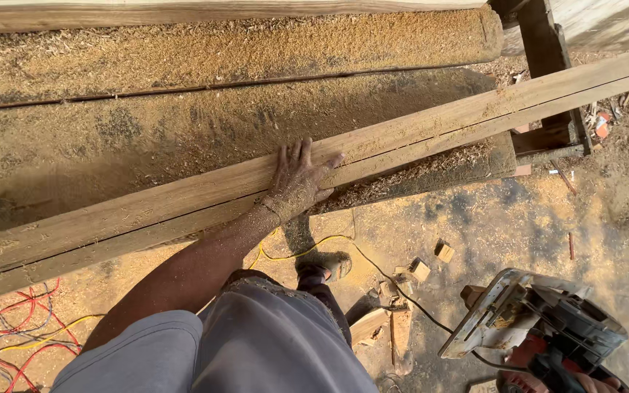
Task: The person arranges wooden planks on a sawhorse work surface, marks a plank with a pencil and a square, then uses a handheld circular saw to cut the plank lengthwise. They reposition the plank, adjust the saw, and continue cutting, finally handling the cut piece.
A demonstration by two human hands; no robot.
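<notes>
L hand (296,182) on plank (431,127), saw (540,320) right

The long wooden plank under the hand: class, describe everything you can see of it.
The long wooden plank is pale brown sawn timber, dusted with sawdust. A lengthwise cut line splits it into two strips. It lies slanting from lower left to upper right across a sawdust-covered workbench, its right end jutting past a dark wooden frame. The left hand rests flat on it, fingers spread. The right hand, holding a circular saw, is well clear of it.

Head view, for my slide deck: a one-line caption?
Left hand rests on sawdust-covered plank; right hand holds circular saw.
</notes>
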